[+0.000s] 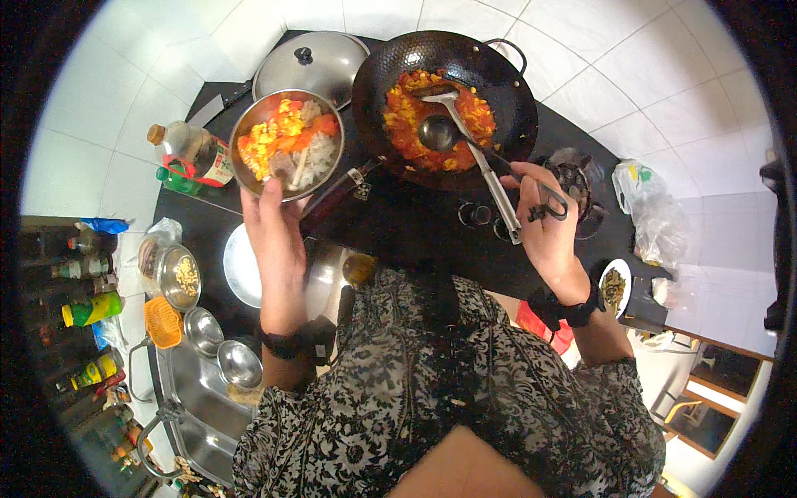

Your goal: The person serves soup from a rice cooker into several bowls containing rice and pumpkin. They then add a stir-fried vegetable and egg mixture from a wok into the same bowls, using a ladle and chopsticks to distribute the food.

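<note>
My left hand (274, 224) holds a stainless steel bowl (339, 152) by its near rim, thumb over the edge. White rice (314, 163) fills its right side, with scrambled egg and tomato (274, 140) on top. To the right, my right hand (548, 224) grips the dark handle of a ladle (439, 132), whose round bowl sits in the wok. The black hammered wok (514, 118) holds tomato and egg in red sauce (405, 146). A metal wok spatula (476, 152) lies across the food and over the near rim, its handle end close to my right hand.
A domed lid (330, 62) and a knife (207, 112) lie behind the bowl. Bottles (193, 149) stand left. Steel bowls (240, 364) sit by the sink (205, 398). A second burner (576, 180), plastic bags (657, 211) and a plate of food (615, 289) are right.
</note>
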`<action>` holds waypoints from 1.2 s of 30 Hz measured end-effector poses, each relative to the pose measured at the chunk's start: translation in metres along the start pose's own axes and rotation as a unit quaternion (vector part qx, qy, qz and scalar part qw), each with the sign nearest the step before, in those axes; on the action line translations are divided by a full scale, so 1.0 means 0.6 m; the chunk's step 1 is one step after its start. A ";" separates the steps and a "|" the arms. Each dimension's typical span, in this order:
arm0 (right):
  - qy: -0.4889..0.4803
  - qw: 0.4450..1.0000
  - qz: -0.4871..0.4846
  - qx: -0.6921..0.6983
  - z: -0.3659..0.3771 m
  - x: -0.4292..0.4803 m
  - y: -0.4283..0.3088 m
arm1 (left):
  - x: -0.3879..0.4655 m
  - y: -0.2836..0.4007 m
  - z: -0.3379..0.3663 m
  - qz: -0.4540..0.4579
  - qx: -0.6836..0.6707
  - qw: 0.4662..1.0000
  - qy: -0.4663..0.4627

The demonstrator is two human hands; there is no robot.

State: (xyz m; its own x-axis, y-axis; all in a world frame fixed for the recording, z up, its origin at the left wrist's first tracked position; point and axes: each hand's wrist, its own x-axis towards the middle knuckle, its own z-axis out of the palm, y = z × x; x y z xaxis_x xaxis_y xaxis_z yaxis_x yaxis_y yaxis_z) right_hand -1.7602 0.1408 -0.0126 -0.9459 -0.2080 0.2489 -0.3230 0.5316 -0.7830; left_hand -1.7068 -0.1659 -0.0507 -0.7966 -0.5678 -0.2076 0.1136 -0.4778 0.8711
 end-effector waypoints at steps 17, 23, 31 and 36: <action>-0.126 0.967 -0.162 -0.148 0.029 0.079 0.088 | -0.003 -0.017 -0.005 -0.021 -0.014 1.000 -0.011; -0.184 0.940 -0.202 -0.202 0.037 0.083 0.081 | -0.008 -0.017 -0.012 -0.041 -0.006 0.999 -0.010; -0.078 0.995 -0.053 -0.027 0.038 0.085 0.087 | -0.013 -0.018 -0.007 -0.053 -0.015 0.997 -0.050; -0.068 0.991 0.115 0.003 0.016 0.114 0.074 | -0.016 -0.019 0.002 -0.057 -0.020 0.997 -0.057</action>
State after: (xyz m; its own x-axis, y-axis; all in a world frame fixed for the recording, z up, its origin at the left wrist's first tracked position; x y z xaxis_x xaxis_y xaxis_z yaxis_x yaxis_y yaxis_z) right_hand -1.8389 0.1420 -0.0357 -0.9817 -0.1901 -0.0152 -0.0984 0.5729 -0.8137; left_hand -1.7011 -0.1543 -0.0583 -0.8675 -0.4301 -0.2499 0.0403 -0.5616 0.8264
